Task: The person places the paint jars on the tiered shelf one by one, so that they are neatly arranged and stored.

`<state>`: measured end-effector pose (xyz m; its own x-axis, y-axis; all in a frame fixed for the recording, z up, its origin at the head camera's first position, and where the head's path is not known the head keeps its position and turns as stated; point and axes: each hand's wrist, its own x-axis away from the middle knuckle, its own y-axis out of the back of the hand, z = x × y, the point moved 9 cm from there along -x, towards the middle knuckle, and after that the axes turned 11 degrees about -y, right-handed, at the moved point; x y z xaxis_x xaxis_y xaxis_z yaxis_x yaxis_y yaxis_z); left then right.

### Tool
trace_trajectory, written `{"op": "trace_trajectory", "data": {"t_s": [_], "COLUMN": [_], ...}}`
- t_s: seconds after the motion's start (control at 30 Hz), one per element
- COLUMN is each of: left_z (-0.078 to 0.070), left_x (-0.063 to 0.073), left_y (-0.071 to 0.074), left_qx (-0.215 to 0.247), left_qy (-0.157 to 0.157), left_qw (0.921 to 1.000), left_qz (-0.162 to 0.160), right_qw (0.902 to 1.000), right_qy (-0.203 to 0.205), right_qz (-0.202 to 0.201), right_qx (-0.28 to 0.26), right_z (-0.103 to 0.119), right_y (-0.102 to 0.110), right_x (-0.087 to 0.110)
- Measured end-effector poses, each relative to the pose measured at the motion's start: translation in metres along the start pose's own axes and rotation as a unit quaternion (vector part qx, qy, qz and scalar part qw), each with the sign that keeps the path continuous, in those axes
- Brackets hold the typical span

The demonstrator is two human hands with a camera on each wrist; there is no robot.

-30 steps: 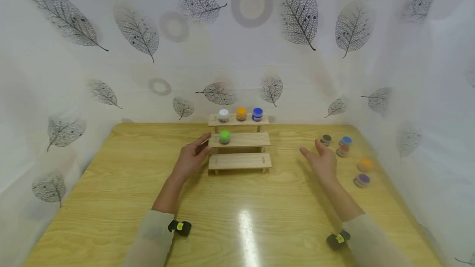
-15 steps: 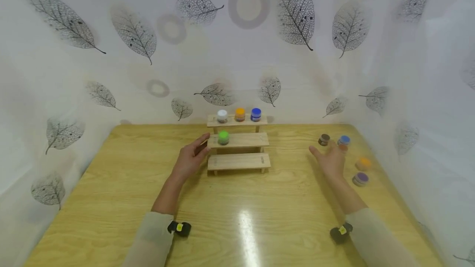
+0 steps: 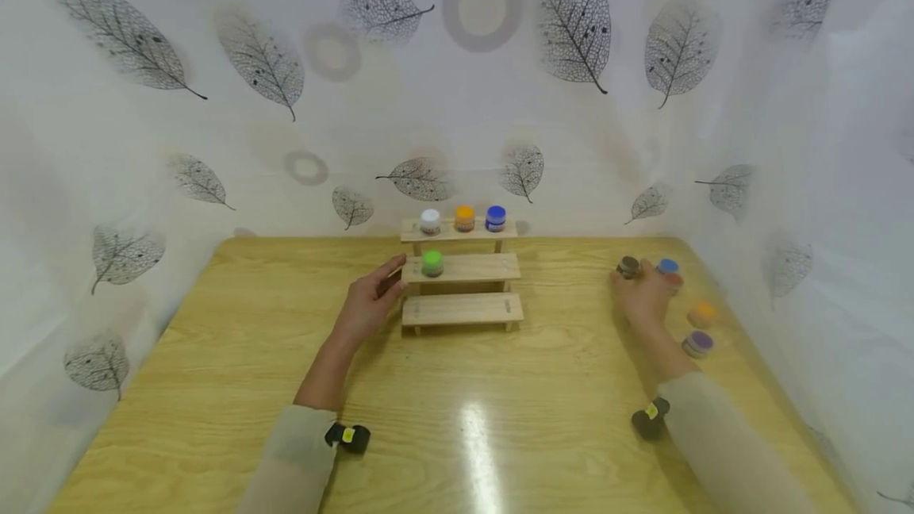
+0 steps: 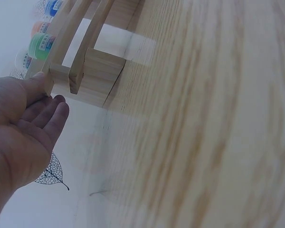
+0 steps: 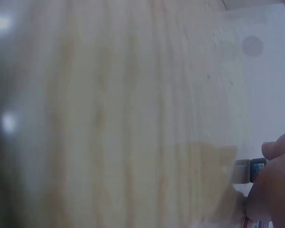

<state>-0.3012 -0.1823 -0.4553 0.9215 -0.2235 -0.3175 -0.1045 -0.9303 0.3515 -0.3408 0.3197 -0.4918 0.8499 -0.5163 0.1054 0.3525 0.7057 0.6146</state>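
My left hand point(image 3: 367, 308) holds the left end of the middle shelf of a three-tier wooden stand point(image 3: 464, 309). In the left wrist view its thumb lies on the shelf end with the fingers curled below. On that shelf stands a green-lidded paint jar point(image 3: 432, 263). The top shelf carries a white-lidded jar point(image 3: 430, 222), an orange-lidded jar point(image 3: 465, 219) and a blue-lidded jar point(image 3: 496, 219). At the right, my right hand point(image 3: 645, 300) has thumb and finger on either side of a black-lidded jar point(image 3: 628, 266), which stands on the table.
Close to the right hand stand a light-blue-lidded jar point(image 3: 667, 267) and a red-lidded jar point(image 3: 673, 281), partly hidden. Nearer along the table's right side are another orange-lidded jar point(image 3: 703, 313) and a purple-lidded jar point(image 3: 698, 343). Leaf-patterned curtain point(image 3: 485, 117) borders the wooden table point(image 3: 428, 419).
My right hand has moved right and away from me to the black-lidded jar, its thumb and finger drawing closer together. The left hand stays at the stand; the jars stay put.
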Motion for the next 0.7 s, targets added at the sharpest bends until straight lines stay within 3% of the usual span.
{"op": "trace_trajectory", "data": {"t_s": [0.23,0.7], "left_z": [0.0003,-0.0047], "left_x": [0.0,0.0016], "left_y": [0.0,-0.0002], "left_qx": [0.004,0.003], "left_qy": [-0.003,0.007], "left_qw": [1.0,1.0], "left_qz": [-0.006,0.003], "right_qw": [0.9998,0.9988], "right_qy": [-0.006,0.023], "right_qz": [-0.01,-0.029], "right_qx": [-0.018,-0.033], "right_z": [0.0011,0.0057], "right_y": [0.0005,0.0078], "right_x": [-0.0018,0.0045]}}
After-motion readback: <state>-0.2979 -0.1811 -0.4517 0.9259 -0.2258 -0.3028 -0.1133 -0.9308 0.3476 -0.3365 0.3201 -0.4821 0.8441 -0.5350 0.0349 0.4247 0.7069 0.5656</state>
